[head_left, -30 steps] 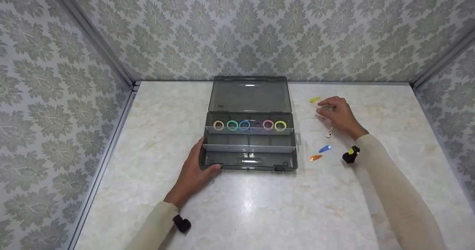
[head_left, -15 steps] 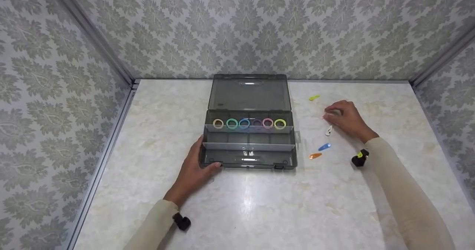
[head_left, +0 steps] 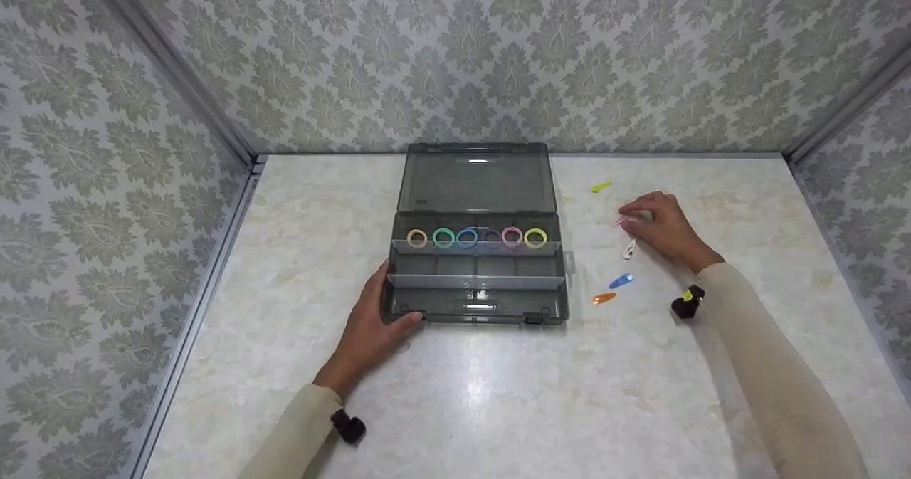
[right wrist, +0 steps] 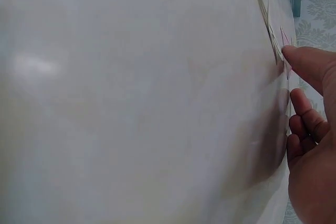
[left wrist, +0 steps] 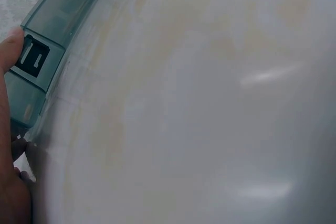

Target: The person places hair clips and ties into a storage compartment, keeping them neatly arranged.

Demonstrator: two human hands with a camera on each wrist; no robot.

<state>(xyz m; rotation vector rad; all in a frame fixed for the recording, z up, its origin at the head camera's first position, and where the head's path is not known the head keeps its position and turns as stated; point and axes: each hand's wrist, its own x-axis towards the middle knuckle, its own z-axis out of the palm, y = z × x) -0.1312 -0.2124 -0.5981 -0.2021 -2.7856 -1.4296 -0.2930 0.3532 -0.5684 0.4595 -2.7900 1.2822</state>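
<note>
In the head view my left hand [head_left: 374, 329] holds the front left corner of a dark see-through organizer box [head_left: 477, 320], thumb on the front edge, fingers along the side. The box's latch [left wrist: 32, 56] shows near that thumb in the left wrist view. Right of the box, my right hand [head_left: 665, 230] pinches a pink hair clip [head_left: 621, 220] between thumb and fingers, low over the table. A white snap hair clip [head_left: 630, 250] lies just below this hand. Blue [head_left: 621, 281] and orange [head_left: 604, 298] clips lie nearer the front; a yellow-green clip [head_left: 601, 187] lies farther back.
The box lid [head_left: 478, 180] stands open toward the back wall. Several coloured rings [head_left: 443, 238] sit in a row in the rear compartment. Two clear dividers [head_left: 477, 281] run across the box. Patterned walls [head_left: 470, 59] enclose the marble-look table [head_left: 470, 408].
My right hand has moved slightly right and away from the yellow-green clip, and its fingertips have come together on the pink hair clip. The left hand stays at the box corner.
</note>
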